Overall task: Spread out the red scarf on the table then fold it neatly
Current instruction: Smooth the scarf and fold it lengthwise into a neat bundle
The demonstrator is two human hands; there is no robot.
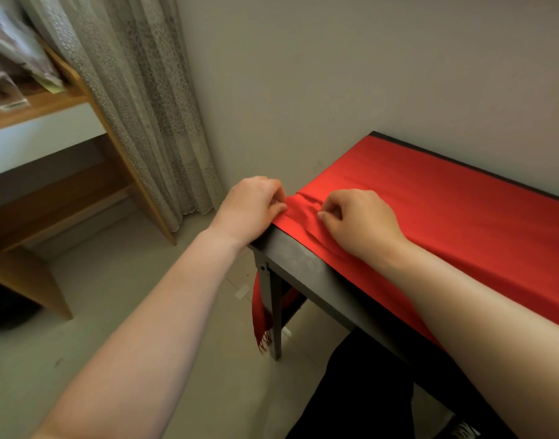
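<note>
Pale wall and a patterned curtain [151, 106] stand behind a dark worktop [306, 264]. The red scarf [445, 210] lies along the worktop, its fringed end hanging past the worktop's left end. At that end, the left hand [249, 207] and right hand [360, 220] each keep a curled grip, pinching rumpled scarf cloth.

The pale plaster wall [335, 74] runs tight along the far edge of the narrow dark grey table [303, 264] — no passage behind it. Past the table's left end lies open pale floor [113, 296], bounded farther left by a patterned lace curtain [151, 106] and a wooden shelf frame [34, 104]. Below that end the red fringed scarf [430, 210] hangs beside the grey table leg [275, 312].
</note>
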